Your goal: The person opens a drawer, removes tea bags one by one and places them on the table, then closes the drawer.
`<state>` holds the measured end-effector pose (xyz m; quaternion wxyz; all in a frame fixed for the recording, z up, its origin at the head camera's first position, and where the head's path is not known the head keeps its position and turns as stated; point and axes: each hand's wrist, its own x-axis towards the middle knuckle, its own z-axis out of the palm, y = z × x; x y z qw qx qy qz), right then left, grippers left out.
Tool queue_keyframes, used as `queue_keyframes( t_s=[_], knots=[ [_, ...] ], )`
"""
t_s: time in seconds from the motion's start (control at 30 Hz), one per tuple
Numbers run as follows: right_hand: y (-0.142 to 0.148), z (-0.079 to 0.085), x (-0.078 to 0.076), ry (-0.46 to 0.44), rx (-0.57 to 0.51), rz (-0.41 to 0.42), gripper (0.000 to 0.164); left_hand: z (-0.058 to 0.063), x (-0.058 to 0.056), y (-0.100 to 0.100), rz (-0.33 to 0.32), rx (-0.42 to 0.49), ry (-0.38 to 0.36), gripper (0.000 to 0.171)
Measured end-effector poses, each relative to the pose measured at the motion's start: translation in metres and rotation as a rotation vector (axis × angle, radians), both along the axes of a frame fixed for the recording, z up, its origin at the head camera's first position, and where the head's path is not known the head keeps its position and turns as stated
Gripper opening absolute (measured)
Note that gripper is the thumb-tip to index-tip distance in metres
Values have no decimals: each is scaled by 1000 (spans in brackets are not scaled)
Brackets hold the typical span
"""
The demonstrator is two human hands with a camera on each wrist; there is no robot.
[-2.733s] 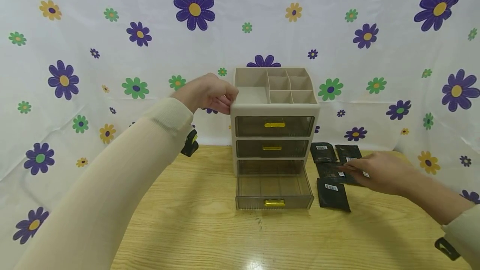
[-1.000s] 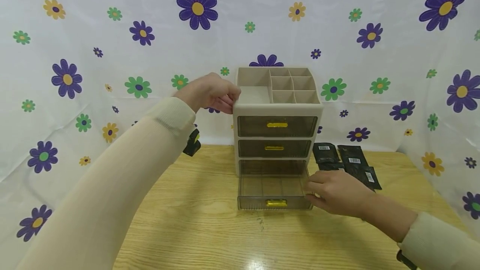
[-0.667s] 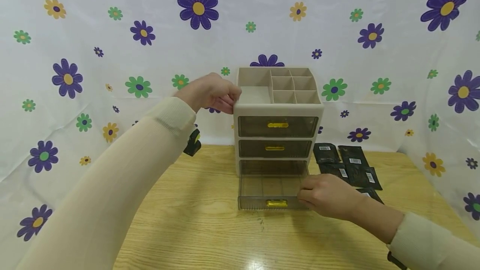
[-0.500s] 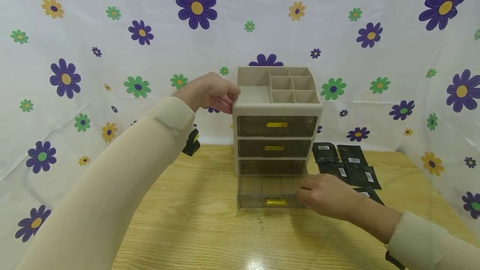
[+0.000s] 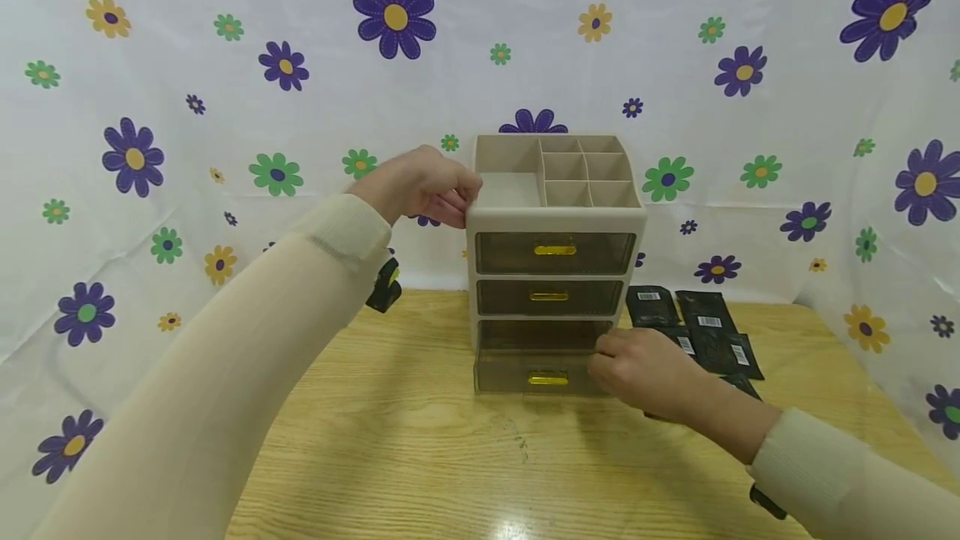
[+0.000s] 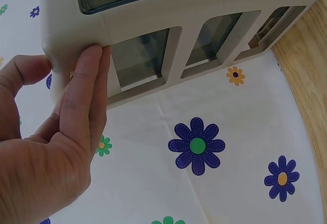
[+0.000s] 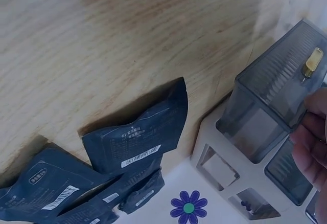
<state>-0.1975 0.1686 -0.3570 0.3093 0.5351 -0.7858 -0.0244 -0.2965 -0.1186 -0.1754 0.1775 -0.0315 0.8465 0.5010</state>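
A beige drawer organizer [image 5: 555,214] stands on the table. Its upper two smoky translucent drawers are pushed in, while the bottom drawer [image 5: 504,375], with a gold handle, sticks partway out. My left hand [image 5: 423,186] grips the organizer's upper left corner; in the left wrist view its thumb and fingers lie on either side of that edge. At the front right corner of the bottom drawer, my right hand [image 5: 652,373] pinches the upper rim of the front panel with curled fingers. The right wrist view shows that hand's fingers [image 7: 308,147] only at the right border, partly cut off.
Several flat black pouches [image 5: 726,354] with white barcode labels lie on the table right of the organizer, partly behind my right hand. Divided compartments [image 5: 566,165] form the organizer's top. A flowered white cloth [image 5: 315,107] hangs behind the wooden table [image 5: 390,457].
My right hand has come from the pouches to the bottom drawer, which has slid partway inward. The lowest pouch's place by the drawer is now mostly behind that hand. The left hand keeps its grip.
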Motion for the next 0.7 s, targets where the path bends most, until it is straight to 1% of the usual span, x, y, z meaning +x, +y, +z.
queue_keyframes(
  t_s=[0.17,0.27,0.5,0.7],
  knots=[
    [-1,-3,-10,41,-21,-21,17,0,0,0,3,-3,0,34],
    [-2,-4,-16,54,-16,-40,20,0,0,0,4,0,0,33],
    [-6,-5,-26,61,34,-115,11,0,0,-1,-1,5,-3,34],
    [-8,-6,-34,87,55,-168,11,0,0,-1,-3,6,0,33]
  ],
)
